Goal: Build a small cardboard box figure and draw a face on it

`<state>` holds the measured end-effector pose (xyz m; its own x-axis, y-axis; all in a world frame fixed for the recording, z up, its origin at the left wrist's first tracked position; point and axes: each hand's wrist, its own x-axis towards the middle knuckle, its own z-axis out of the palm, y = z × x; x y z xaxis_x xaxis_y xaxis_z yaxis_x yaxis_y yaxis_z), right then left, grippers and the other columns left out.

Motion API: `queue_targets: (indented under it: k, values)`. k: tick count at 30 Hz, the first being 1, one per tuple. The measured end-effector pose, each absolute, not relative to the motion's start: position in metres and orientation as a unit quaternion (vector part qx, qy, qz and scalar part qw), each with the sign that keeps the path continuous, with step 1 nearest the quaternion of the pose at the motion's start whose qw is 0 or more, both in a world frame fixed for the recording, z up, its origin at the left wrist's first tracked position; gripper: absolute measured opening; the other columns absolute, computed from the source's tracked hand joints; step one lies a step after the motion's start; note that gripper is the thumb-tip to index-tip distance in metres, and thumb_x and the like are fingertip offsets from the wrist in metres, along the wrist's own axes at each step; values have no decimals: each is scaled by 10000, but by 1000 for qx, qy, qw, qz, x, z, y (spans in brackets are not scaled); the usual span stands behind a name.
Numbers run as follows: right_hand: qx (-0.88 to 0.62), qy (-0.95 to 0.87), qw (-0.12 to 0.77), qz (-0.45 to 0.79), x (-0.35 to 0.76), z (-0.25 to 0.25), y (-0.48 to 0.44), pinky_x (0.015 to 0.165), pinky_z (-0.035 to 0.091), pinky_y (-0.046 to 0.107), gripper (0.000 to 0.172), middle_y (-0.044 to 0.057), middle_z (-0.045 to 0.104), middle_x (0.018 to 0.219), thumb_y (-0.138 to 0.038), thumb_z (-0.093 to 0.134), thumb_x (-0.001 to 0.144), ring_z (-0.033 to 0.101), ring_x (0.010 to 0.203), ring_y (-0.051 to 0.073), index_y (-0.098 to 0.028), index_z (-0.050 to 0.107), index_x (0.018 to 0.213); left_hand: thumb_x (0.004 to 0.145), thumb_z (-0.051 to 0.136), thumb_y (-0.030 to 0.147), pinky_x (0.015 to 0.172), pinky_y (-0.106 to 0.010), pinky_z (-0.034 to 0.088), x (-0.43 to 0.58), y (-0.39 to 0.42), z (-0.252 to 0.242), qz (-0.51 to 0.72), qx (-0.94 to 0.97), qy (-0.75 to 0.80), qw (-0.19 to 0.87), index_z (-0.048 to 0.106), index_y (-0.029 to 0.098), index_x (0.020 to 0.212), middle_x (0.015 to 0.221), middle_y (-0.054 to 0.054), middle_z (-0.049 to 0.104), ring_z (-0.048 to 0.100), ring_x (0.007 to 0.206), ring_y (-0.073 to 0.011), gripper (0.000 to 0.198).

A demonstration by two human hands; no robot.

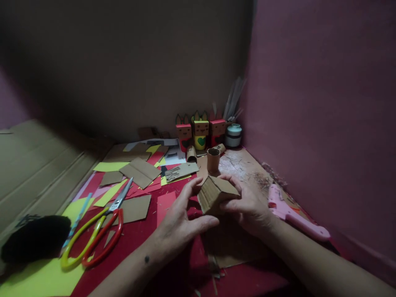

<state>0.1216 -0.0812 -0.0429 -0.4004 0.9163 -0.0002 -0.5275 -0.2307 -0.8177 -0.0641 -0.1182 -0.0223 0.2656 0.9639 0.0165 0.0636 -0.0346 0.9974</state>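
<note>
A small cardboard box [216, 193] is tilted between my hands above the red work surface. My right hand [247, 206] grips its right side, with the thumb on the near face and the fingers behind. My left hand [182, 210] has its fingers against the box's left edge, partly hidden behind it, while its thumb stretches out below. Just beyond the box stands an open cardboard tube [213, 160]. Under my hands lies a flat cardboard sheet [232, 247].
Scissors [114, 214] with yellow and red handles lie left among paper and cardboard pieces [140, 172]. A pink glue gun [293, 214] rests by the right wall. Several box-headed figures [201, 130] and a pale jar [233, 135] stand behind. A black fuzzy object [37, 239] is left.
</note>
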Motion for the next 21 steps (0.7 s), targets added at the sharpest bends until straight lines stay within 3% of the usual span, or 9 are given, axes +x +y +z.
queue_targets:
  k: [3,5,10,14,21]
  values:
    - [-240,-399,464,754,121,-44,-84,769,489,269,630,-2,723,915,-107,878,524,662,862,172,-221,599,1077,795,764,325,1043,-494,465,-65,-116,-22,406,615,463,493,503,232,1345,1334,-116,597,549,1255,-312,615]
    - [-221,-383,461,769,122,-44,-84,804,501,292,611,26,734,966,-216,887,587,672,898,189,-214,605,1128,819,737,313,1040,-506,459,-66,-115,-20,397,640,469,462,555,217,1295,1293,-113,632,586,1203,-306,519]
    - [-205,-315,425,824,125,-45,-82,931,515,413,517,84,737,1071,-490,769,777,681,1017,257,-192,627,1176,815,706,239,1069,-503,432,-71,-115,-14,395,675,461,419,569,218,1310,1325,-103,631,581,1211,-296,513]
    - [-176,-313,345,867,126,-49,-77,940,520,551,477,109,753,1037,-465,753,793,696,1025,315,-176,639,1156,805,701,226,1052,-502,438,-73,-115,-14,398,699,438,402,583,237,1309,1301,-95,637,582,1191,-301,518]
    - [-180,-290,332,879,127,-52,-74,931,524,597,458,96,766,1024,-435,759,811,705,997,294,-191,611,1169,796,757,296,1073,-478,401,-74,-112,-17,410,689,470,369,584,244,1313,1332,-89,623,550,1216,-291,547]
